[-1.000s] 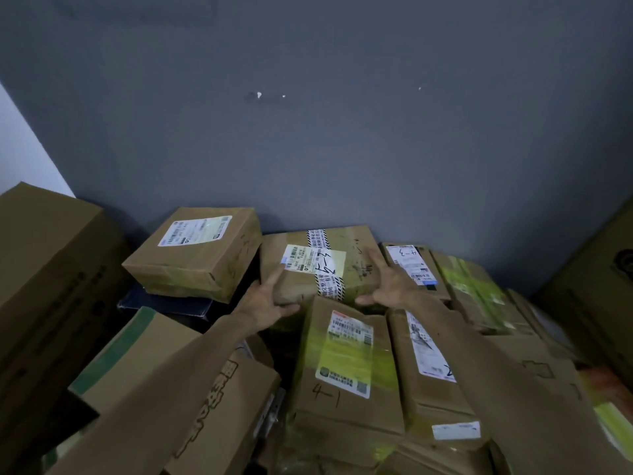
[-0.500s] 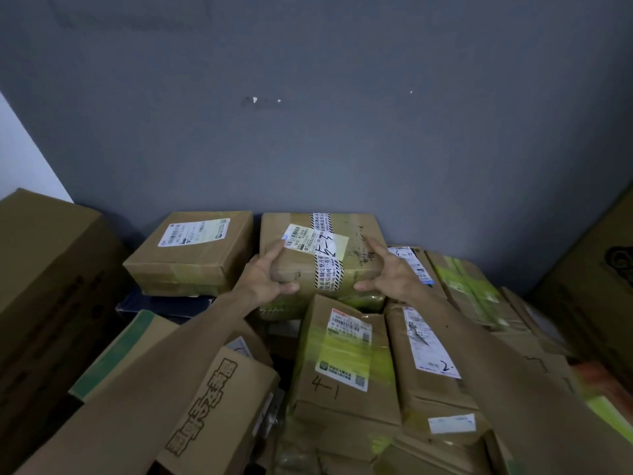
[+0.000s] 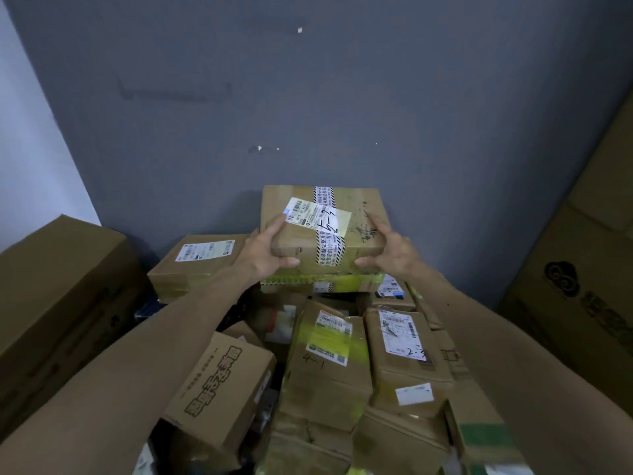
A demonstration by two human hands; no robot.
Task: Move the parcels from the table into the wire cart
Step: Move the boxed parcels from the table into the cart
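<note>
Head view: the task is at an early or middle stage. One taped parcel (image 3: 301,241) is in hand and raised clear above the pile, while many others lie heaped below, among them a yellow-taped parcel (image 3: 322,368) marked "4-1", a labelled parcel (image 3: 404,365) just to its right, a printed box (image 3: 219,382) near the front left and a flat box (image 3: 202,265) at the back left. The desk is hidden under this pile, so its edges cannot be made out. The wire cart is not in view, so what it already holds cannot be judged. The left hand (image 3: 265,255) grips the taped parcel's left end, thumb curled under the near edge and fingers on top. The right hand (image 3: 390,250) grips the right end in the same way. The parcel is held level between them, out at arm's length, close to the grey wall (image 3: 308,97). Large cartons stand at the left (image 3: 58,286) and right (image 3: 582,269). Most of the work appears outstanding.
</note>
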